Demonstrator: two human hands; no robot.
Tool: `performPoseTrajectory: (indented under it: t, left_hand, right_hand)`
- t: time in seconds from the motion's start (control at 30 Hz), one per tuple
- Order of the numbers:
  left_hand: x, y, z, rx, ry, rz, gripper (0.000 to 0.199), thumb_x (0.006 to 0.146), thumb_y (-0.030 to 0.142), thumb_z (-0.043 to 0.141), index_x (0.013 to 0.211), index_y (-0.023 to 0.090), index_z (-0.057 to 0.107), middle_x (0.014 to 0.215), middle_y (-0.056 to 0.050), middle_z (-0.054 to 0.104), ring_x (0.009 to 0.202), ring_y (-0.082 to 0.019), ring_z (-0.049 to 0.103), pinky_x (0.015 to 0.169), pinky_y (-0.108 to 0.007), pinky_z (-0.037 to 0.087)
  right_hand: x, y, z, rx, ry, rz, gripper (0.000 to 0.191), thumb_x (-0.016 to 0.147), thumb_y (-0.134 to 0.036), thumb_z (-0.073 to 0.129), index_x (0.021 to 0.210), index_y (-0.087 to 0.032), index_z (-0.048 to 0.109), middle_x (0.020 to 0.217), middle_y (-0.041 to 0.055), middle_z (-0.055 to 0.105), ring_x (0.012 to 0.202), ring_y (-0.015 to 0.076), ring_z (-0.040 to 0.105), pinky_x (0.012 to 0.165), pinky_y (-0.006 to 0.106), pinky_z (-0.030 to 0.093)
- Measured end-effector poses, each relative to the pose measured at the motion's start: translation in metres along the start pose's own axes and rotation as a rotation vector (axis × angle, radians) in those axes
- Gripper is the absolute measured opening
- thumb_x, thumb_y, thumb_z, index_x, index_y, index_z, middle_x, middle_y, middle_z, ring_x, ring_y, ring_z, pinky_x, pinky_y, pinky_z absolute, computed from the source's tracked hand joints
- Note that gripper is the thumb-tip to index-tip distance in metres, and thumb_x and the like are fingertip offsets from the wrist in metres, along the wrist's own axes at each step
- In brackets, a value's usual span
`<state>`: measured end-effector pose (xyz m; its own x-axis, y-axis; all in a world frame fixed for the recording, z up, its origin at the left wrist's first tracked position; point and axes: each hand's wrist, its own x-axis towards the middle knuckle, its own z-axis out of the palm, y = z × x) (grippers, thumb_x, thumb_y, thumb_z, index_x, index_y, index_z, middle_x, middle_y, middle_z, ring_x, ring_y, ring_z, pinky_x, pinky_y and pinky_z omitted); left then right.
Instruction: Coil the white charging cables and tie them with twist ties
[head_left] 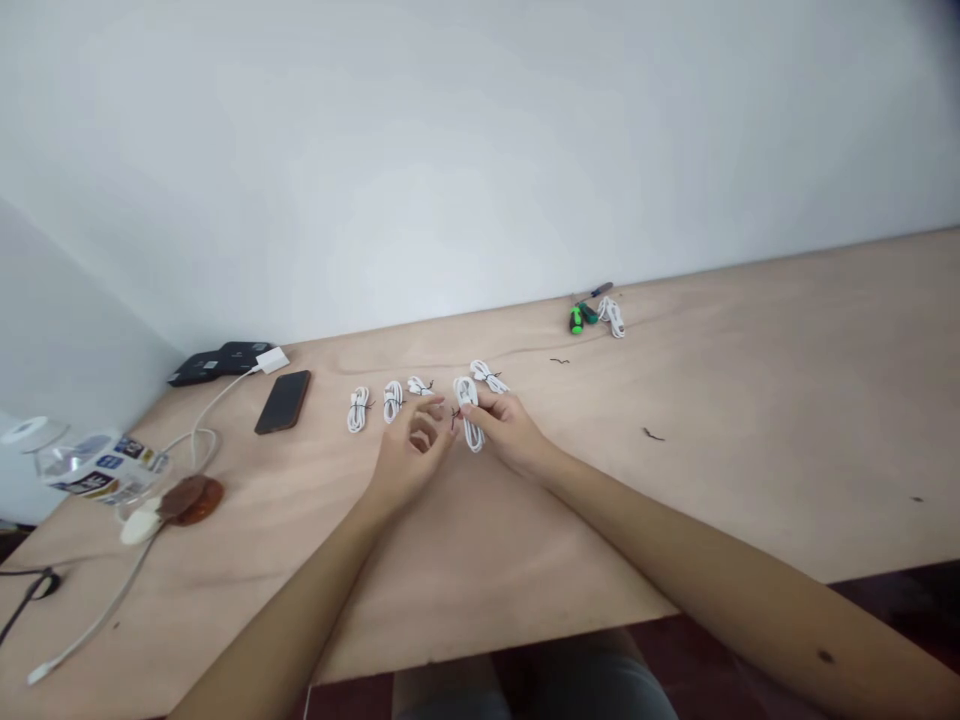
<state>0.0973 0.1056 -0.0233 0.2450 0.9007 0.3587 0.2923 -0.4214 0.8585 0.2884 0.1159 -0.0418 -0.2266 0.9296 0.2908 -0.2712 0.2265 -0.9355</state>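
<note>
A coiled white cable (469, 432) is held upright in my right hand (514, 432), thumb in front and fingers behind. A dark twist tie (454, 418) sticks out from the coil's left side. My left hand (412, 445) is curled beside it, its thumb and a fingertip at the tie's end. Just behind my right hand lies another tied white cable (490, 376). To the left rest more tied cable bundles: one (358, 409) farthest left, a second (393, 400) beside it, and a third (420, 386) partly behind my left fingers.
Loose dark ties (652, 435) lie on the wooden table (750, 400). Screwdrivers (576, 320) and a white cable bundle (612, 316) sit near the wall. A phone (283, 402), black boxes (236, 357), a white adapter (271, 360) and a plastic bottle (105, 468) occupy the left side.
</note>
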Motion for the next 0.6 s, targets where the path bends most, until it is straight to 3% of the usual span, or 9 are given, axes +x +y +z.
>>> performPoseTrajectory:
  t: [0.1,0.2,0.3,0.4,0.6]
  left_hand:
    - [0.000,0.003,-0.002,0.092,0.007,0.114,0.026,0.096,0.039,0.072,0.118,0.024,0.074,0.108,-0.007,0.069,0.082,-0.015,0.064,0.059,-0.023,0.047]
    - [-0.001,0.006,-0.002,0.101,0.019,0.099,0.020,0.100,0.038,0.067,0.105,0.023,0.079,0.101,-0.007,0.073,0.090,-0.018,0.066,0.064,-0.024,0.049]
    - [0.000,0.005,0.000,-0.044,0.029,-0.067,0.025,0.096,0.043,0.071,0.096,0.020,0.080,0.086,-0.006,0.071,0.073,-0.016,0.063,0.056,-0.024,0.045]
    - [0.003,0.002,0.001,-0.262,0.006,-0.270,0.031,0.089,0.047,0.077,0.085,0.017,0.077,0.067,-0.001,0.062,0.052,-0.011,0.051,0.044,-0.024,0.037]
    - [0.008,0.005,-0.006,-0.648,-0.152,-0.638,0.027,0.082,0.037,0.080,0.076,0.015,0.067,0.068,0.000,0.057,0.051,-0.009,0.049,0.039,-0.020,0.032]
  right_hand:
    - [-0.001,0.000,0.003,0.009,-0.018,0.035,0.037,0.093,-0.055,0.073,0.088,-0.019,0.076,0.083,0.0027,0.070,0.073,0.0174,0.058,0.068,0.030,0.045]
    - [-0.001,-0.001,0.005,-0.064,-0.010,0.004,0.037,0.094,-0.056,0.072,0.087,-0.020,0.075,0.079,0.0021,0.066,0.074,0.0185,0.057,0.068,0.031,0.045]
    - [-0.001,-0.004,0.003,-0.279,-0.021,-0.127,0.036,0.097,-0.053,0.069,0.083,-0.020,0.072,0.078,0.0026,0.061,0.075,0.0190,0.054,0.068,0.032,0.045]
    - [-0.002,-0.009,-0.002,-0.505,-0.039,-0.301,0.032,0.101,-0.045,0.066,0.080,-0.020,0.069,0.088,0.0055,0.061,0.083,0.0207,0.056,0.075,0.035,0.047]
    - [-0.003,-0.014,-0.009,-0.603,-0.148,-0.458,0.017,0.105,-0.033,0.060,0.103,-0.022,0.073,0.106,0.0097,0.065,0.101,0.0249,0.061,0.093,0.042,0.051]
